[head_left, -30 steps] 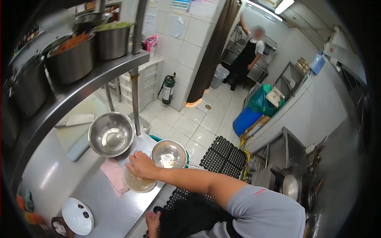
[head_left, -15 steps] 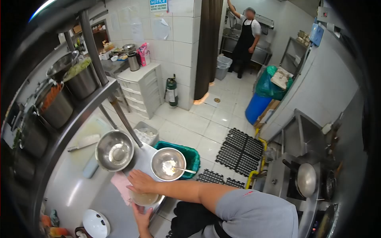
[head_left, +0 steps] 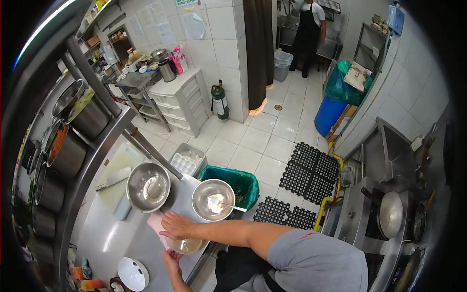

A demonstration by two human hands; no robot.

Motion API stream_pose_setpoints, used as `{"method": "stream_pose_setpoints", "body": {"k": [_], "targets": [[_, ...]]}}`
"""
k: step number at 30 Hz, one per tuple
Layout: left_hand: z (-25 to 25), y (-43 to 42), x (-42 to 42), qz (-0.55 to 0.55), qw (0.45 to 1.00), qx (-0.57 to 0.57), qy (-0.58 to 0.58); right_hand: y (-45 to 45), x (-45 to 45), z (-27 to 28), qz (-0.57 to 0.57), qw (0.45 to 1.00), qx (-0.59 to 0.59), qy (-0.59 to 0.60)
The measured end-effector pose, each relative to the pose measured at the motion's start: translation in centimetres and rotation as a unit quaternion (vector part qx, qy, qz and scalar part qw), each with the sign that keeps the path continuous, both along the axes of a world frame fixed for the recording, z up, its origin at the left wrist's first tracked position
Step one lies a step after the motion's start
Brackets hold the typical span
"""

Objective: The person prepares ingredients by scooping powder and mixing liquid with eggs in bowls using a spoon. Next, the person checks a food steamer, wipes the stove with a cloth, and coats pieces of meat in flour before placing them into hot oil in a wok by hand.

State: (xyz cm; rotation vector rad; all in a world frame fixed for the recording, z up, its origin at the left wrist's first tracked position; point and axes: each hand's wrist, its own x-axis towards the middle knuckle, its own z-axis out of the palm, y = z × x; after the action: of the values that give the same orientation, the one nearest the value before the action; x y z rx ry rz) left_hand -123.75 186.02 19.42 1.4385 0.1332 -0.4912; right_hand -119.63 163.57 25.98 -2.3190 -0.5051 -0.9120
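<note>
A pink cloth [head_left: 155, 223] lies at the table's front edge, beside a shallow bowl [head_left: 187, 246] with a pale, yellowish look. My right hand [head_left: 177, 226] rests on the cloth with its fingers curled over it, and its forearm passes above the bowl. At the bowl's near left edge, my left hand [head_left: 171, 259] grips the rim; some of its fingers are hidden under the bowl and cloth. Just above my right forearm sits a steel bowl [head_left: 201, 200] holding whitish food and a spoon [head_left: 234, 207]. A second steel bowl [head_left: 141, 187] stands further left.
A knife [head_left: 114, 178] lies on a cutting board [head_left: 108, 199]. A white bowl [head_left: 132, 274] is at the lower left. A green-lined bin [head_left: 250, 180] stands beyond the table edge. A pan [head_left: 390, 214] sits on the stove at right. A person [head_left: 307, 36] in a black apron stands far back.
The view has shifted, so the surroundings appear lower and further right or left-tilted. My left hand has closed in on the bowl's edge; my right hand stays on the cloth. The far person's raised arm is out of view.
</note>
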Motion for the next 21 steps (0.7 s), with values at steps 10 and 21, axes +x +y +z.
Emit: {"method": "stream_pose_setpoints", "body": {"k": [10,21], "targets": [[0.3,-1.0,5.2,-0.127,0.971,0.14,-0.148,1.1,0.0,0.8,0.074,0.996,-0.05,-0.007],[1.0,-2.4,4.9,-0.165,0.975,0.044,-0.141,2.8,1.0,0.1,-0.027,0.993,-0.012,0.111]]}}
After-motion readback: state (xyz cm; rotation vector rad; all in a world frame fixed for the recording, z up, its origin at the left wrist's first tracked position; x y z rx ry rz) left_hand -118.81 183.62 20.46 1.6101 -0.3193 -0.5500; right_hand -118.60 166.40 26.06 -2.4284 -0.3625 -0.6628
